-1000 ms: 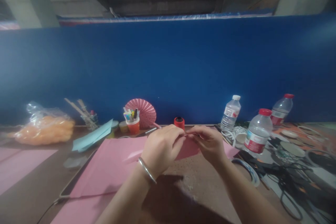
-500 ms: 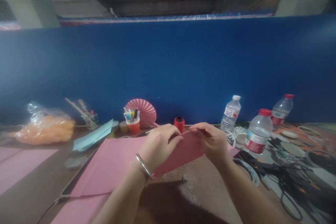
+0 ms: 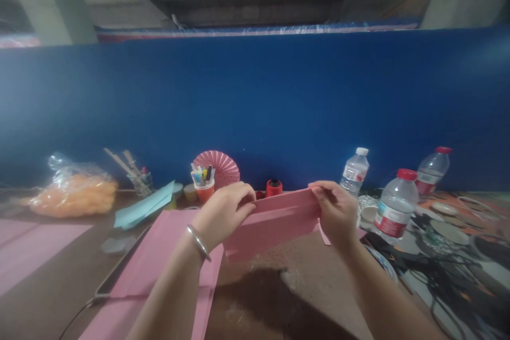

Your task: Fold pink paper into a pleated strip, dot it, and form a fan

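Note:
A pink sheet of paper with a folded band along its top edge is stretched between my two hands above the brown table. My left hand, with a silver bangle at the wrist, pinches its upper left part. At its upper right corner, my right hand grips the paper between thumb and fingers. More pink sheets lie on the table beside and under my left forearm.
Behind stand a pink pleated fan, a cup of pens and a red spool. Bottles and tangled cables are at right. Light blue paper and a bag with orange contents are at left.
My hands have moved apart, the left one leftward and the right one rightward. More of the pink paper shows between them, with its folded upper band now visible.

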Demonstrator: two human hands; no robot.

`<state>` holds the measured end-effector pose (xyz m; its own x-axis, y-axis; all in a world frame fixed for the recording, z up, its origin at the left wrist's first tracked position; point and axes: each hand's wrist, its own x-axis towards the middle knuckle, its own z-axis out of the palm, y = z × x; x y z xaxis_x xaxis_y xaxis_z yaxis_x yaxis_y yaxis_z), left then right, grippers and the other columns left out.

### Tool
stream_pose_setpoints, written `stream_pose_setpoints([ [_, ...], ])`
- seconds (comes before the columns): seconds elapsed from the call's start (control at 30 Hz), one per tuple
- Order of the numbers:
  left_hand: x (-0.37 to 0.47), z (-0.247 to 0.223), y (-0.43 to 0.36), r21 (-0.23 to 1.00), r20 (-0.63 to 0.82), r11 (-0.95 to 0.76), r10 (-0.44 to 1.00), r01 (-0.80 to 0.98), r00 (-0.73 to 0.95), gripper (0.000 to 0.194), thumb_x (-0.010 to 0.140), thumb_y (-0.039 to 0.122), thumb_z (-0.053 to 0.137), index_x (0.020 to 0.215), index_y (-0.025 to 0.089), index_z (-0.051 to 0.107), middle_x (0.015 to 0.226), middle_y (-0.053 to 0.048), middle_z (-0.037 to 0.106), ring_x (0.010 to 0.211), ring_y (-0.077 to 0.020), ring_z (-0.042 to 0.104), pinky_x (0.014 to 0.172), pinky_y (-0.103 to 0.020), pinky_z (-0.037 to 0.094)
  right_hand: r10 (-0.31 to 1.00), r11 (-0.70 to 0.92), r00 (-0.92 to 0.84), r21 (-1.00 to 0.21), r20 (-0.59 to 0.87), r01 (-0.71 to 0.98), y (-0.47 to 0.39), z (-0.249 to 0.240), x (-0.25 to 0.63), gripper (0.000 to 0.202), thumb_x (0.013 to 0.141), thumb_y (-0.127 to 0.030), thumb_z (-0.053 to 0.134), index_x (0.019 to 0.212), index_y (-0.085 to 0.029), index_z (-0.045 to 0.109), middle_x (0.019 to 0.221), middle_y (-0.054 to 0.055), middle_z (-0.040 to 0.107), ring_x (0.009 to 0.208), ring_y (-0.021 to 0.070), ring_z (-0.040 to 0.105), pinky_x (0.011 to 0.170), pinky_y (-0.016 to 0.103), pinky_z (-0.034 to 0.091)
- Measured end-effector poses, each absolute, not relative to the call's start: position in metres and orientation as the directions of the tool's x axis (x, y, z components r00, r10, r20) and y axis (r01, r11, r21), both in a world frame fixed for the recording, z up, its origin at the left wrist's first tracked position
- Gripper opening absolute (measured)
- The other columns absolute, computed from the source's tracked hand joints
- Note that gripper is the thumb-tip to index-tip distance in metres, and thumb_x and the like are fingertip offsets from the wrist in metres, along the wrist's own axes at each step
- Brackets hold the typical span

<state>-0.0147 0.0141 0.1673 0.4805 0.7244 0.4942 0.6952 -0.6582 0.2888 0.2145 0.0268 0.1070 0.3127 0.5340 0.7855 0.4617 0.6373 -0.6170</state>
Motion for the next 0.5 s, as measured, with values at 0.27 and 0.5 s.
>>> stream_pose_setpoints([
  [0.27,-0.026,0.171,0.016,0.274,0.593,-0.676,0.679,0.684,0.433,0.008,0.078,0.013,0.049,0.072,0.018,0.052,0.073,0.002,0.055,0.069,-0.0121,0.051,0.063,-0.025,0.039,0.493,0.738,-0.028,-0.401,0.87,0.543,0.032,0.115,0.232,0.01,0.078,-0.025,0.054,0.079,-0.02,0.063,0.077,0.004,0.065,0.072,0.0167,0.059,0.065,0.03,0.045],
  [0.5,-0.017,0.165,0.017,0.137,0.713,-0.788,0.499,0.6,0.492,0.013,0.078,0.007,0.047,0.073,0.017,0.053,0.075,0.0,0.054,0.072,-0.0117,0.05,0.066,-0.025,0.04,0.402,0.613,-0.32,0.008,0.858,0.79,0.012,0.133,0.221,0.01,0.08,-0.021,0.054,0.081,-0.023,0.064,0.079,0.0,0.067,0.076,0.016,0.057,0.083,0.037,0.033],
])
